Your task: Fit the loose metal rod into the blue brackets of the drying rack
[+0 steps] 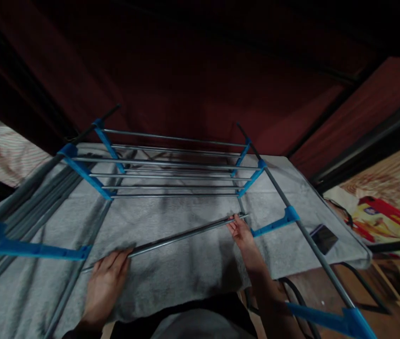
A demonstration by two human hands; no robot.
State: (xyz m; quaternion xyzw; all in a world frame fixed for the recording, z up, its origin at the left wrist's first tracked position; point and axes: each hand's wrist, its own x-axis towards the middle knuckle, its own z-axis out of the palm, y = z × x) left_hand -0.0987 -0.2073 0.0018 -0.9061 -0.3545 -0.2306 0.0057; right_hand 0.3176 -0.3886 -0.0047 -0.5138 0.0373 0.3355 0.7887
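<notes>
My left hand [107,278] is closed over the left part of a thin grey metal tube [182,236]. Near its other end, the fingers of my right hand [239,230] pinch the same tube, which slants up to the right above the cloth. Around it stands a partly assembled rack with grey side poles [280,184] and blue plastic brackets [274,223]. The tube's right tip is close to the end of that right bracket; whether they touch I cannot tell. Facing it on the left is another blue bracket [41,249]. Several metal crossbars [172,163] span the rack's far brackets.
A grey cloth [182,278] covers the table. Several loose grey tubes [34,221] lie along the left side. A dark phone [323,238] rests near the right edge, with a red and yellow package [387,219] beyond. Dark red panels [200,84] rise behind the rack.
</notes>
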